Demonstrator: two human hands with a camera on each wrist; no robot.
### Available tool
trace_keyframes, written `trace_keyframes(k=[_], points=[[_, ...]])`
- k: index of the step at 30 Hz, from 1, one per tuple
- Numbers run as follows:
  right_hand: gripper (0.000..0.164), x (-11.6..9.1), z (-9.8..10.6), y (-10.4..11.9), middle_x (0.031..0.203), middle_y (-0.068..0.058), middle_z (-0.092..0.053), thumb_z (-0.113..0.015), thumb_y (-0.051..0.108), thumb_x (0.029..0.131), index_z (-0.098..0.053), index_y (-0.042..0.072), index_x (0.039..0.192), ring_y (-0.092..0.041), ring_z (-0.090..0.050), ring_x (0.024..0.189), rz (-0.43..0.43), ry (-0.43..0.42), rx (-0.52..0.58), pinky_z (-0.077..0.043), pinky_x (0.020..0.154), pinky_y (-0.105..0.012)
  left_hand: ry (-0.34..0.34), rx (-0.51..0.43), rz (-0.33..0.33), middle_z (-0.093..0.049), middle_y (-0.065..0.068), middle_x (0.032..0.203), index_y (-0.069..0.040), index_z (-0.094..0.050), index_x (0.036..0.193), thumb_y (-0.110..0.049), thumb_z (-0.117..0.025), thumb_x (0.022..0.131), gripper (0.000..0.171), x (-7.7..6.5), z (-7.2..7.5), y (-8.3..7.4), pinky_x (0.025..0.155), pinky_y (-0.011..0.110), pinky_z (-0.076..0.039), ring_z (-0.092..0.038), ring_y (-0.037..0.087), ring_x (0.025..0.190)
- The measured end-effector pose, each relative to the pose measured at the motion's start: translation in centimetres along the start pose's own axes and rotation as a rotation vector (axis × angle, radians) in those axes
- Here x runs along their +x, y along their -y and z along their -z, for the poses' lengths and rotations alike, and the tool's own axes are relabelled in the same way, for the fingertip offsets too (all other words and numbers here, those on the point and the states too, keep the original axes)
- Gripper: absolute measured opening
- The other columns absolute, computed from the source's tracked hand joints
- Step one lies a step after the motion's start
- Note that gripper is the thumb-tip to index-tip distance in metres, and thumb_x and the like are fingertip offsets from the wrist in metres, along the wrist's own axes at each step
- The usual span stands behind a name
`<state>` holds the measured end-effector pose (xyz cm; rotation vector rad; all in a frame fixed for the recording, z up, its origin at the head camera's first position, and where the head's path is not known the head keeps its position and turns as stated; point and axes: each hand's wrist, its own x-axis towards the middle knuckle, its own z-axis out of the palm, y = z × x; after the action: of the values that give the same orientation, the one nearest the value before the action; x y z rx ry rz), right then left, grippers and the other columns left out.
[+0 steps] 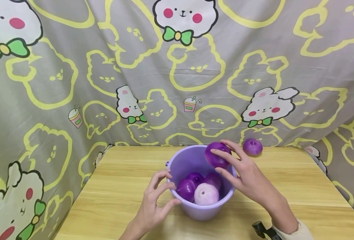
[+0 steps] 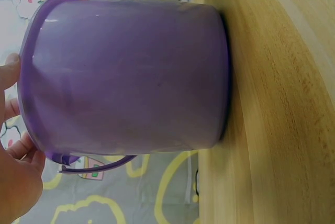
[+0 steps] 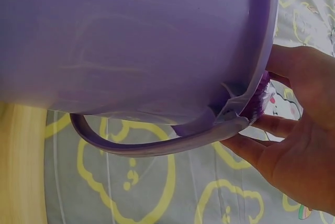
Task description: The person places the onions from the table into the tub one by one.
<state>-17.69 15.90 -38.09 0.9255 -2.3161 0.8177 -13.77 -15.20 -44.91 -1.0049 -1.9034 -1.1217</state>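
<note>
A lilac plastic bucket [image 1: 202, 211] stands on the table, with several purple onions [image 1: 186, 189] inside, one of them a paler, whitish onion [image 1: 206, 194]. My right hand [image 1: 249, 178] grips another purple onion [image 1: 217, 155] over the bucket's far right rim, fingers across its side and top. At the bucket's left rim, my left hand [image 1: 154, 200] holds on with curved fingers and thumb. The left wrist view shows the left thumb [image 2: 10, 71] right at the rim. In the right wrist view, the bucket's wall hides most of the held onion [image 3: 257, 98].
One more purple onion [image 1: 252, 147] lies at the table's back edge, right of the bucket. The bucket's handle [image 3: 157, 146] hangs down on its far side. Behind the wooden table [image 1: 120, 173] hangs a patterned grey curtain [image 1: 153, 66]. A black strap mount [image 1: 265, 230] is at the right wrist.
</note>
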Motion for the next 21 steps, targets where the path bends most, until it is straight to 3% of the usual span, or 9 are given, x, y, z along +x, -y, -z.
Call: trace_keyframes(k=[12,21], points=[[0.06,0.05,-0.35,0.04,0.155,-0.004,-0.041,-0.083,0.019,0.087,-0.061,0.03,0.142,-0.023,-0.048,0.136,0.019,-0.003,-0.008,-0.054,0.103,-0.05,-0.003,0.004,-0.005,-0.055,0.015,0.121,-0.012,-0.066,0.101,-0.033,-0.079,0.092,0.026,-0.08,-0.08,0.16,0.116,0.037,-0.041,-0.053,0.04,0.126],[0.061,-0.05,-0.74,0.0,0.155,-0.007,-0.042,-0.082,0.018,0.088,-0.06,0.031,0.143,-0.028,-0.047,0.138,0.04,0.006,-0.002,-0.053,0.104,-0.053,-0.002,0.001,0.001,-0.055,0.015,0.121,-0.012,-0.066,0.101,-0.032,-0.079,0.091,0.026,-0.05,-0.13,0.08,0.117,0.037,-0.041,-0.053,0.04,0.125]])
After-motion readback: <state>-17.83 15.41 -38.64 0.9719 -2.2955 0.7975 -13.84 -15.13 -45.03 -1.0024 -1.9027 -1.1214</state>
